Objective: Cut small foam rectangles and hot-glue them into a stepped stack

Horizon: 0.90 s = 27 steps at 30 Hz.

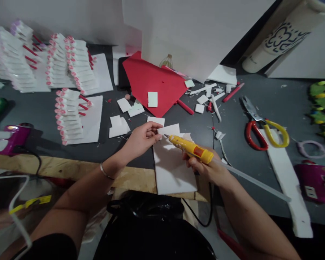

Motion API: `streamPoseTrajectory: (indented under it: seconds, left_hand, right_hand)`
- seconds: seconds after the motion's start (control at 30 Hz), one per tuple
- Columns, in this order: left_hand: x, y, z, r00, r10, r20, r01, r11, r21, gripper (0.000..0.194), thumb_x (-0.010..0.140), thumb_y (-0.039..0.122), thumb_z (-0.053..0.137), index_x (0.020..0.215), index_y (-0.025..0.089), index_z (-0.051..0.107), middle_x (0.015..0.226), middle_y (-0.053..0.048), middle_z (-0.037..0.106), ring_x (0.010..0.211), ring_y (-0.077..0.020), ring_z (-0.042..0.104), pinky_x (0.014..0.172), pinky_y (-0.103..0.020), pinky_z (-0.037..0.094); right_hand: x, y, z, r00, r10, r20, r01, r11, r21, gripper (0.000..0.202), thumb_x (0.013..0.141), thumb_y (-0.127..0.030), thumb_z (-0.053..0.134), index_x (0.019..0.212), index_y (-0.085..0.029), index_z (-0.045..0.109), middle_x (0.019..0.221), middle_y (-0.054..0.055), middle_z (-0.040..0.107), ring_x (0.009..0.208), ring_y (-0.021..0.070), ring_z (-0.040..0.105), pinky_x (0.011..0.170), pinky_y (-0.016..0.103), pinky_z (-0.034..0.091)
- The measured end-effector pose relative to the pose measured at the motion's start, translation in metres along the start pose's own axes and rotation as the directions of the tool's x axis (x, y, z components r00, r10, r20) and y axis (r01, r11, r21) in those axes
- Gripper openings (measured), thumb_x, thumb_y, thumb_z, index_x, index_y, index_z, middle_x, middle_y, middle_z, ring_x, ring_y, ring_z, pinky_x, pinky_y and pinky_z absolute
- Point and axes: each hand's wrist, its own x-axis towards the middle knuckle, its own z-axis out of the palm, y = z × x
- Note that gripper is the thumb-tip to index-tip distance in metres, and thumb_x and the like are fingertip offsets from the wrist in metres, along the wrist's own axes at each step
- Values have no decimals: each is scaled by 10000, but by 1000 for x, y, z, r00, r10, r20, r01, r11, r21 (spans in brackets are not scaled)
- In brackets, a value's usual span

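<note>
My right hand [203, 166] is wrapped round a yellow glue gun [189, 148], with a long clear glue stick [254, 180] trailing out of its back. Its nozzle points left, close to the fingers of my left hand [144, 139]. Those fingers pinch a small white foam board piece [169, 129] near its left end. Below both hands lies a larger white board [174, 173], reaching over the table's wooden front edge. Another small white piece [155, 121] rests just behind my left fingertips.
Scissors with red and yellow handles [262, 130] lie right, by a white strip [284, 177]. Red paper [157, 83] and white scraps [206, 99] are behind the hands. Boards with pleated white pieces and red sticks [76, 115] stand left. Purple devices [316, 182] sit at both sides.
</note>
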Motion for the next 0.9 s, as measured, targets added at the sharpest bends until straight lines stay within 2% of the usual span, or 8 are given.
streamPoseTrajectory:
  seconds: [0.17,0.43,0.53,0.67,0.73,0.8,0.9]
  left_hand:
    - [-1,0,-1,1000,12,-9,-12,999,43,311,808,251,645,1110,181,634,894,-43,647,789,-148,620,783,-329,544]
    - [-2,0,0,1000,21,17,-21,1000,23,354,817,255,644,1162,175,639,937,-58,681,823,-160,640,788,-338,547]
    - [-1,1,-1,1000,-6,27,6,1000,-11,367,810,240,650,1169,170,636,986,-71,694,860,-163,653,796,-331,551]
    - [3,0,-3,998,-58,11,59,991,-120,350,800,219,662,1145,164,646,1065,-90,695,909,-162,655,812,-319,554]
    - [4,-1,-4,996,-90,10,90,981,-171,338,810,217,656,1144,164,652,1039,-94,702,892,-163,655,785,-317,558]
    - [5,-2,-5,993,-117,22,119,972,-204,330,821,219,651,1147,171,657,1007,-95,709,873,-167,653,753,-317,560]
    - [5,-1,-7,992,-122,39,127,969,-210,322,820,229,654,1138,177,661,1008,-98,710,879,-174,654,736,-317,559]
  right_hand:
    - [-3,8,3,999,-2,-37,3,1000,20,311,897,-535,608,857,-232,665,743,42,628,665,173,581,477,277,444]
    - [-2,8,1,1000,-5,-16,6,1000,17,315,883,-550,621,857,-240,671,720,29,602,632,164,555,454,276,433]
    - [-4,12,0,1000,29,-3,-29,999,44,345,884,-574,603,867,-235,661,739,32,602,597,150,542,447,277,441]
    - [-6,12,0,994,113,5,-112,980,164,442,880,-658,537,892,-231,649,689,26,585,524,138,518,433,277,460]
    - [-5,8,-1,989,140,-50,-123,960,251,479,857,-699,531,878,-232,632,710,31,590,529,138,527,418,265,458]
    - [-1,2,-2,973,153,-173,-88,938,335,490,838,-718,538,851,-232,598,761,36,590,558,140,546,399,248,446]
    - [7,-5,-4,911,188,-366,-32,920,392,454,817,-681,598,846,-230,557,821,35,579,627,145,586,400,221,441]
